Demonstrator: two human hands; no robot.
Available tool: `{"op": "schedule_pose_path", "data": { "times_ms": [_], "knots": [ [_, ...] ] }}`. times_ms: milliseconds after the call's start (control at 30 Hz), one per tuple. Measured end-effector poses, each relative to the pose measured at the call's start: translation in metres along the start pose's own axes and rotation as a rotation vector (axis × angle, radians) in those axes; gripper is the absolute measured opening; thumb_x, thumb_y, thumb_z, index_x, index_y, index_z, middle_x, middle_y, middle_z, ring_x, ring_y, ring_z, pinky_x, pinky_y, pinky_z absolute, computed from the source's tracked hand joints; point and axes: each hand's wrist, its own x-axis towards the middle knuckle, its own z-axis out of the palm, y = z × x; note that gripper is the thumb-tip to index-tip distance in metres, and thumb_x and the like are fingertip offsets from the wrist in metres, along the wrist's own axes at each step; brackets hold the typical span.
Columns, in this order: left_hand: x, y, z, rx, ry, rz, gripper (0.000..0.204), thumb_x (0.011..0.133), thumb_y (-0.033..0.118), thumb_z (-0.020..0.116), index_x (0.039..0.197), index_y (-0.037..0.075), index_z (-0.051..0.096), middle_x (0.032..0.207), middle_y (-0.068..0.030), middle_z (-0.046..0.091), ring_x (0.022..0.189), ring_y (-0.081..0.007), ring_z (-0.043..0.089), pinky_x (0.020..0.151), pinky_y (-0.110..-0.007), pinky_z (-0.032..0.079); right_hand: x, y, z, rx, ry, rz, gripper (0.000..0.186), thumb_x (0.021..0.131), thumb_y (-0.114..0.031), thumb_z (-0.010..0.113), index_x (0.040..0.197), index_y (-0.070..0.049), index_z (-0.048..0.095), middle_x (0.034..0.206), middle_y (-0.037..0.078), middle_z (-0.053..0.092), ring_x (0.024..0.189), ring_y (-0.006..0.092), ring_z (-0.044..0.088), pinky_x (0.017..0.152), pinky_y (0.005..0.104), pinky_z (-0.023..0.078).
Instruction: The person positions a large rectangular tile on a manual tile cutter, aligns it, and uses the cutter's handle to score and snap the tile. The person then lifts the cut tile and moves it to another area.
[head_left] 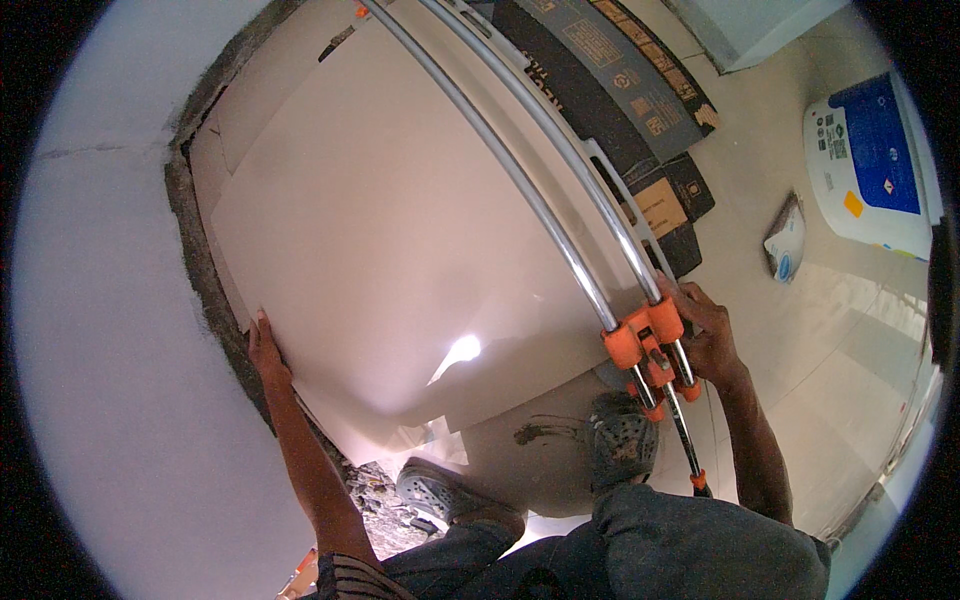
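A large glossy beige tile (380,200) lies before me, bright light reflecting off its near part. Along its right side run the two chrome rails of a manual tile cutter (520,185), with an orange carriage (645,345) at the near end and its handle slanting down toward my knee. My left hand (268,355) is closed on the tile's left edge, beside the wall; some fingers are hidden. At the carriage's right side, my right hand (710,335) has its fingers curled against the tile cutter, partly hidden by the orange parts.
A white wall (100,300) rises close on the left, with a rough gap along its foot. Flattened dark cardboard (620,80) lies beyond the rails. A white and blue bucket (870,165) and a torn wrapper piece (786,240) are on the right. Rubble (385,510) lies near my shoe.
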Motion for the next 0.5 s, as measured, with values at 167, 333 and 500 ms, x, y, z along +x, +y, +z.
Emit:
{"op": "schedule_pose_path", "data": {
  "times_ms": [167,333,500],
  "knots": [
    [0.006,-0.002,0.001,0.049,0.059,0.024,0.086,0.087,0.055,0.069,0.147,-0.001,0.042,0.144,-0.0195,0.05,0.124,-0.0307,0.052,0.105,-0.04,0.041,-0.001,0.005,0.005,0.109,0.03,0.01,0.07,0.077,-0.017,0.076,0.142,-0.02,0.052,0.105,0.013,0.063,0.1,0.0314,0.064,0.088,0.0394,0.053],
    [-0.002,-0.001,0.008,0.133,0.069,0.209,0.072,0.093,0.057,0.059,0.132,-0.003,0.057,0.126,-0.02,0.062,0.109,-0.031,0.061,0.095,-0.04,0.048,0.005,-0.012,-0.02,-0.151,-0.009,-0.007,0.061,0.079,-0.013,0.075,0.137,-0.018,0.057,0.11,0.014,0.066,0.109,0.0313,0.059,0.093,0.04,0.05],
    [-0.004,0.002,0.013,0.541,0.245,0.313,0.074,0.095,0.064,0.051,0.106,-0.007,0.069,0.097,-0.0204,0.071,0.086,-0.0311,0.066,0.081,-0.043,0.05,-0.004,-0.021,-0.017,0.144,0.094,0.283,0.031,0.084,-0.004,0.069,0.115,-0.006,0.071,0.102,0.011,0.071,0.098,0.0274,0.065,0.091,0.0375,0.051]
  ]
}}
